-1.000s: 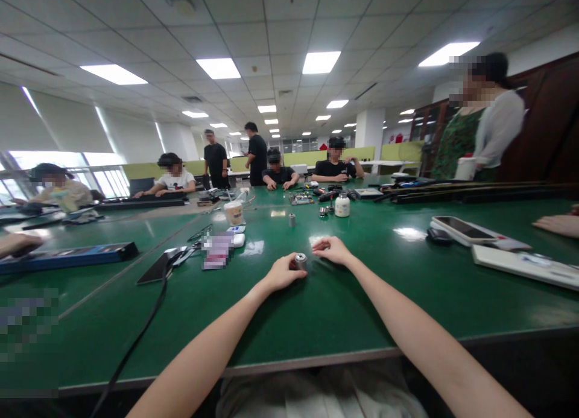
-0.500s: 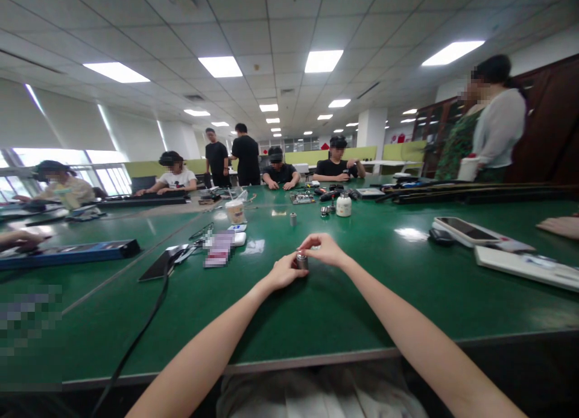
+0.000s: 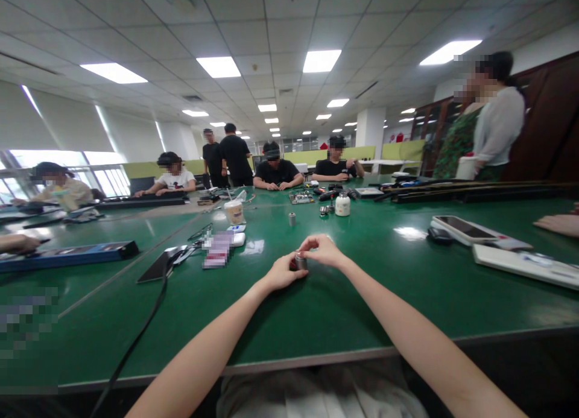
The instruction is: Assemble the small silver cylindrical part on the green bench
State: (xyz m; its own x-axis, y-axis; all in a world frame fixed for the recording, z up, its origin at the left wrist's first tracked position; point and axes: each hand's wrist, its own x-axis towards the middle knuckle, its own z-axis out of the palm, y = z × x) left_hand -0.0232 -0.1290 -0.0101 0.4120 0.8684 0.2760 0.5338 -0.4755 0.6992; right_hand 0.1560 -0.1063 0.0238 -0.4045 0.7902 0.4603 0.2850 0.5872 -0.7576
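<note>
A small silvery metal cylinder (image 3: 301, 262) stands upright on the green table in front of me. My left hand (image 3: 286, 272) is curled around its side, thumb in front and fingers behind. From the right, my right hand (image 3: 322, 251) pinches at the cylinder's top with thumb and fingertips. Whether something tiny sits between those fingertips is too small to make out. Farther off stands a second, similar metal cylinder (image 3: 292, 219), touched by neither hand. To its right are several small shiny metal pieces (image 3: 324, 211) beside a white jar (image 3: 342, 205).
Left of my hands lie a drink cup (image 3: 234, 212), a dark flat device (image 3: 156, 266) and a black cable (image 3: 149, 321). Phones (image 3: 465, 230) and a white slab (image 3: 520, 264) lie right, near another person's hand (image 3: 558, 224). Co-workers sit around the green table (image 3: 384, 312).
My hands stay at the cylinder, with only a slight shift in the fingers. The view has moved a little. Across the table, a seated co-worker's hands have drawn closer together.
</note>
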